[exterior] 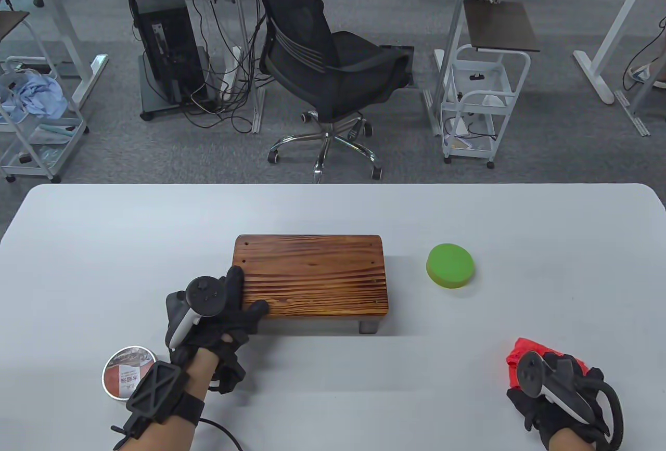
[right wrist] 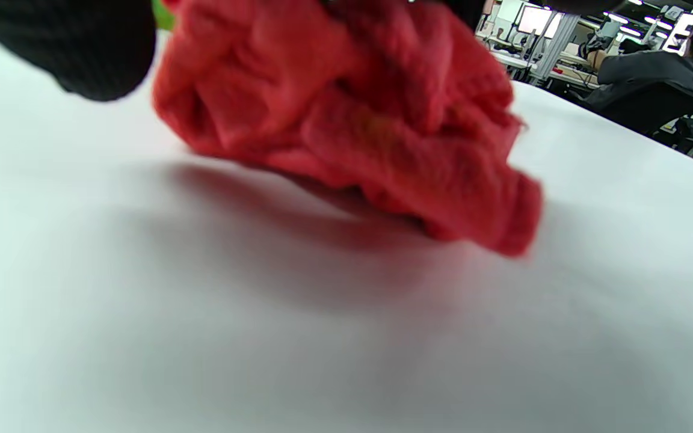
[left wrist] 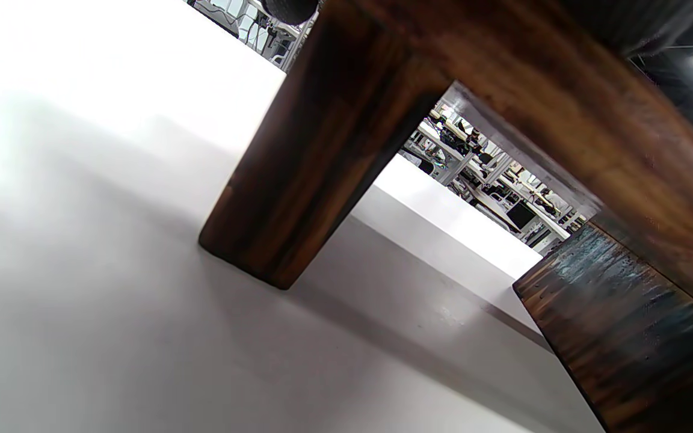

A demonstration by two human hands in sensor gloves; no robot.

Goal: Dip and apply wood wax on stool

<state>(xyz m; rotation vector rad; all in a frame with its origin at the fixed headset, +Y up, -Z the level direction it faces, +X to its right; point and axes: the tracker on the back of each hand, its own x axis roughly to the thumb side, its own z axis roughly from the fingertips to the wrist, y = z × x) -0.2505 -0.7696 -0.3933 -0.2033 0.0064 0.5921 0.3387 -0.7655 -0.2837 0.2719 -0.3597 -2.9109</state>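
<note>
**Stool steadied, cloth in hand, wax not yet touched**

My left hand (exterior: pixel 218 310) rests on the near-left corner of the stool (exterior: pixel 312 276), fingers spread over its top and front edge, steadying rather than gripping it. My right hand (exterior: pixel 559 399) sits at the near right of the table (exterior: pixel 104 243), fingers bunched around a red cloth (right wrist: pixel 358 120) that touches the tabletop.

The wax tin (exterior: pixel 127 373) lies near left, just beside my left wrist, on the opposite side from the cloth. Its label faces up, so I judge it closed; what is inside is hidden. A green round pad (exterior: pixel 450 265) sits right of the stool.

Risks: reaching across could snag my left forearm, the wrist cable could nudge the tin, and a loosely held cloth may drop.
</note>
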